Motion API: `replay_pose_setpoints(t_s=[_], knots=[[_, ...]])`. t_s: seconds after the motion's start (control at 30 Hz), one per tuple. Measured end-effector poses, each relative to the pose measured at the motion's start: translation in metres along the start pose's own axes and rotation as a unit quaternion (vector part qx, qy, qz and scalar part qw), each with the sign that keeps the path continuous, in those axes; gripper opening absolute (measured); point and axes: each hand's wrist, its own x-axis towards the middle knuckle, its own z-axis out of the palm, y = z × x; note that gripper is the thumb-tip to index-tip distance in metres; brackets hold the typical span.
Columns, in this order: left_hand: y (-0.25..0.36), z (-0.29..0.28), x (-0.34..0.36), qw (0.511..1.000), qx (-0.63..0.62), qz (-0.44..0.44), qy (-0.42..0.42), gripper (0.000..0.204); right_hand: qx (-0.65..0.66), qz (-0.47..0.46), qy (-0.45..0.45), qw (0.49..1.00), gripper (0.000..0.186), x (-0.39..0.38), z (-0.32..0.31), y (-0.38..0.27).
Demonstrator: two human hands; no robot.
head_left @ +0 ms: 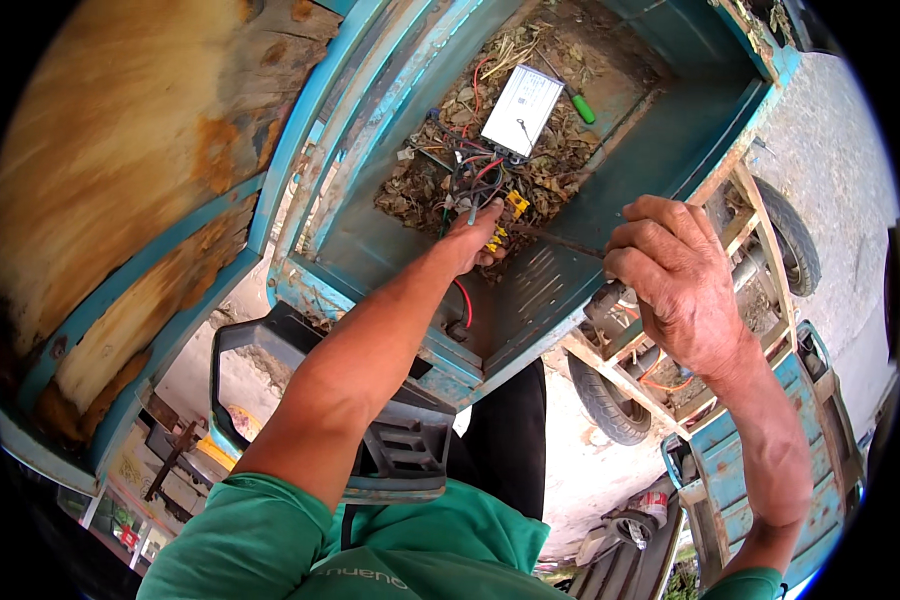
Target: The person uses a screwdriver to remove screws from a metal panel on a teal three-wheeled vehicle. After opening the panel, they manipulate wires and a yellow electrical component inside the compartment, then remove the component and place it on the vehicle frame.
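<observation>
My left hand reaches into a blue metal compartment and pinches a yellow wire connector at the end of a tangle of red, black and green wires. My right hand is closed on the handle of a thin tool, and its dark shaft points left toward the connector. A flat white rectangular box lies behind the wires on dry leaves. A green-handled screwdriver rests beside it.
Dry leaves and debris cover the compartment floor. A rusty, peeling panel rises at left. A black seat frame is below my left arm. Tyres and a second blue vehicle frame lie at right.
</observation>
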Motion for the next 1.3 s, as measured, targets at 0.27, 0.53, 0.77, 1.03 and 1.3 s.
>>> replay_pose_setpoints(t_s=[0.27, 0.53, 0.77, 1.03, 1.3], knots=[[-0.001, 0.0, 0.001, 1.0, 0.005, -0.003, 0.018, 0.053, -0.082, 0.148, -0.073, 0.983, 0.03, -0.009, -0.01, -0.011], [-0.003, 0.002, 0.003, 1.0, 0.004, 0.008, 0.025, 0.051, 0.117, 0.187, -0.015, 0.975, 0.041, -0.021, -0.01, -0.012], [-0.003, -0.002, 0.004, 1.0, -0.002, -0.005, 0.006, 0.055, 0.112, 0.113, 0.066, 0.985, 0.057, -0.02, 0.003, -0.012], [0.0, 0.001, 0.0, 0.999, 0.019, 0.001, 0.029, 0.052, -0.021, -0.002, -0.003, 1.0, 0.015, -0.007, -0.006, -0.006], [0.002, -0.001, 0.0, 1.0, 0.019, -0.005, 0.008, 0.059, -0.026, 0.209, 0.018, 0.978, 0.04, -0.022, -0.006, -0.008]])
